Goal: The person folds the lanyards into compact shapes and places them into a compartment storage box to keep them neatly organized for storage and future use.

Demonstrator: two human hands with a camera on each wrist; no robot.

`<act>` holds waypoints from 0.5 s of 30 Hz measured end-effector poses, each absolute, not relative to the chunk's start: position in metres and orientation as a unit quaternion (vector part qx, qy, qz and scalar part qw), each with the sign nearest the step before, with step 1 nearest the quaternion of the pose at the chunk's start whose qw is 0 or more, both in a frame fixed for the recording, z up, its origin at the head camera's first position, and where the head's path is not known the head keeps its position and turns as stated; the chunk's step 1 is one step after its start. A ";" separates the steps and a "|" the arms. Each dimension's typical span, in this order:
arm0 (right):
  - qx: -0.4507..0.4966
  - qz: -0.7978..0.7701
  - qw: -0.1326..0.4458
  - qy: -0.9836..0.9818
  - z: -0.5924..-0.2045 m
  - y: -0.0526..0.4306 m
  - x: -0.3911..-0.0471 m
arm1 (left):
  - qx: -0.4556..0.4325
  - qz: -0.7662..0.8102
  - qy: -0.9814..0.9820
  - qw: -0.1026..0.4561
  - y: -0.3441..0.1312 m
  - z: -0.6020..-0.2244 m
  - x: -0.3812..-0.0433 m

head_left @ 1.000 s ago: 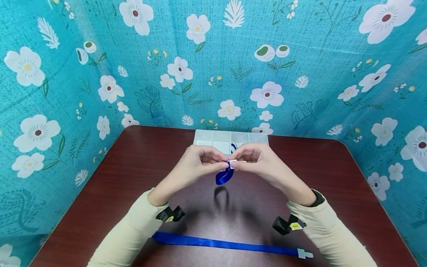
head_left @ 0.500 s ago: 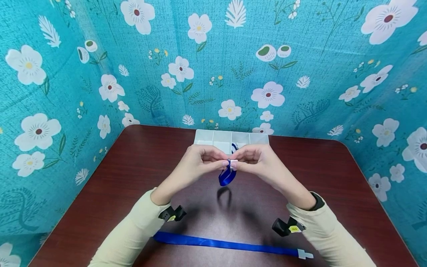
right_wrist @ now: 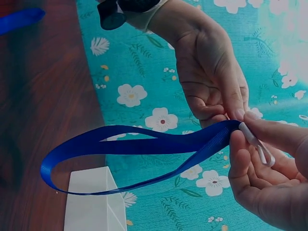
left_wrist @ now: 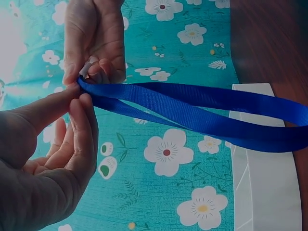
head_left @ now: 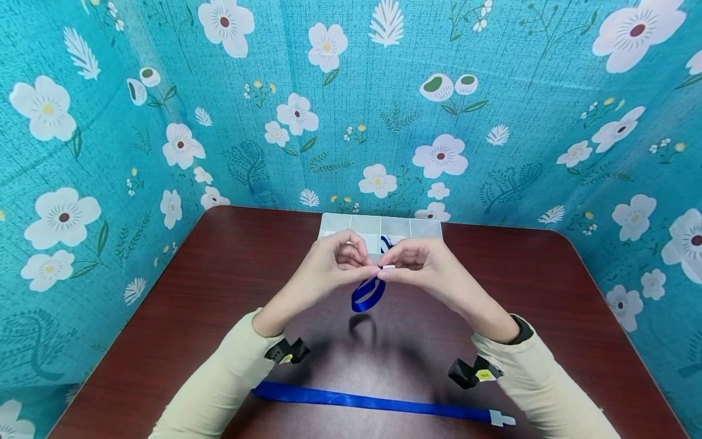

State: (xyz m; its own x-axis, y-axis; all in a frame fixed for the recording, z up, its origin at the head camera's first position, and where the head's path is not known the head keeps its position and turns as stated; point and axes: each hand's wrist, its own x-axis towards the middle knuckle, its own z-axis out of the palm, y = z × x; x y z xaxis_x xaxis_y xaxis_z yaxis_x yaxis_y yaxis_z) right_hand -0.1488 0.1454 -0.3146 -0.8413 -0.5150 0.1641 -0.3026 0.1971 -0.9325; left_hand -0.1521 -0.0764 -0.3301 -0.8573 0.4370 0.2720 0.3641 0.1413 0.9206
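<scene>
A blue ribbon lanyard (head_left: 359, 303) hangs as a loop below both hands, over the middle of the table. Thumb and fingers of my left hand (head_left: 337, 265) pinch its gathered upper end. Opposite, my right hand (head_left: 422, 265) pinches the small white clip (right_wrist: 257, 144) at that same end, so the fingertips of both hands meet there. The right wrist view shows the clip's open loop sticking out past the right fingertips. In the left wrist view the doubled ribbon (left_wrist: 163, 98) stretches away from the fingers, and the right fingers partly cover the clip.
A white divided tray (head_left: 336, 225) stands at the back of the brown table (head_left: 247, 244), with a dark blue band in one compartment. A second blue strap (head_left: 351, 399) with a white end clip (head_left: 500, 418) lies along the front. Flowered teal cloth surrounds the table.
The left hand has shifted slightly, its index finger now raised and more bent. The white clip has turned and looks narrower. The ribbon loop has swung a little left and lower.
</scene>
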 end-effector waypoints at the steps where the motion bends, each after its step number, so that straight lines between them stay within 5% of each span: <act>1: -0.265 -0.577 0.097 0.767 -0.315 0.146 -0.149 | 0.268 0.601 0.752 0.034 -0.076 -0.330 -0.152; 15: -0.272 -0.612 0.091 0.737 -0.320 0.151 -0.154 | 0.310 0.585 0.749 0.029 -0.072 -0.335 -0.151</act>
State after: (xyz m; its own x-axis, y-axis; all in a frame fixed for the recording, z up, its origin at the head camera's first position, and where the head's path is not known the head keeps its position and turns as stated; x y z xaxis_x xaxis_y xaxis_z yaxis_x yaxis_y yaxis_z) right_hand -0.1543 0.1514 -0.3204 -0.8350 -0.5129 0.1993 -0.2897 0.1018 -0.9517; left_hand -0.1508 -0.0722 -0.3353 -0.8055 0.4988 0.3199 0.4309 0.1225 0.8941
